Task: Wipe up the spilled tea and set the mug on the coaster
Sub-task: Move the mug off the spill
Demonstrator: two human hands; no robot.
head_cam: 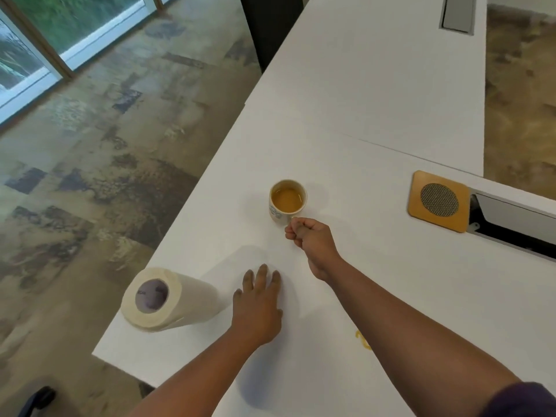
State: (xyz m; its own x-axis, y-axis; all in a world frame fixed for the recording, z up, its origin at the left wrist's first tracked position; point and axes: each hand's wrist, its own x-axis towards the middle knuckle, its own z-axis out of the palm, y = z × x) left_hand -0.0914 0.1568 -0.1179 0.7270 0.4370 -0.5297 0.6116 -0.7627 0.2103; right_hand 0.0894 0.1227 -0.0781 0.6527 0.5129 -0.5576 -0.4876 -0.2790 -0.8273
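A pale mug (pixel 287 200) with tea in it stands on the white table (pixel 376 85). My right hand (pixel 313 236) is closed around the mug's handle on its near side. A square wooden coaster (pixel 438 201) with a round mesh centre lies to the right of the mug, well apart from it. A small yellow streak of spilled tea (pixel 362 340) shows on the table beside my right forearm, which partly hides it. My left hand (pixel 258 305) lies flat with spread fingers on a sheet unrolled from the paper towel roll (pixel 162 299).
The paper towel roll lies on its side near the table's left edge. A cable slot (pixel 511 227) opens in the table just right of the coaster. Another grey slot (pixel 457 13) sits far back. Patterned carpet (pixel 105 176) lies to the left.
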